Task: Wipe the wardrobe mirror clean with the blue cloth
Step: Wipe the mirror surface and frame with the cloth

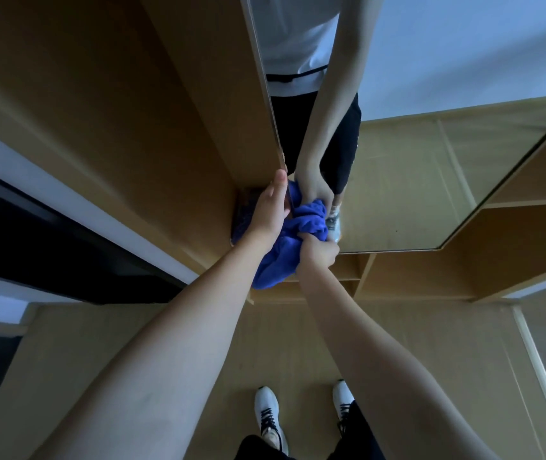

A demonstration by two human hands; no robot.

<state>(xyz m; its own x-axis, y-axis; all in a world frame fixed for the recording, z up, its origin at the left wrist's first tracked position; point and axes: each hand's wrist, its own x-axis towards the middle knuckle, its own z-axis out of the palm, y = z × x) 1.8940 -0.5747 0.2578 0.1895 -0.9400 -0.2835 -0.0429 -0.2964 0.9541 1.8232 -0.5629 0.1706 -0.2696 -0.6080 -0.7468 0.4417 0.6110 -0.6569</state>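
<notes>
The floor [165,360] is light wood, and a tall wooden wardrobe [132,94] stands in front of the person. A long mirror [414,180] is on the wardrobe door. Its bottom edge sits just above some small open shelves [357,270].

The blue cloth [298,234] is bunched up against the low left corner of the mirror. Part of it hangs down below the mirror's edge.

The right hand [318,252] grips the cloth. Its fingers are curled tight around a bunch of it, down by the mirror's bottom edge.

The left hand [273,207] reaches to the left edge of the mirror door. Its fingers go around the edge, with the thumb pointing up. The fingertips are hidden behind the edge and the cloth, so I cannot tell how tight they hold.

The glass shows the person's arm, a white shirt, dark shorts and the cloth again.

At the bottom, two white shoes [266,413] with black laces stand on the floor.
</notes>
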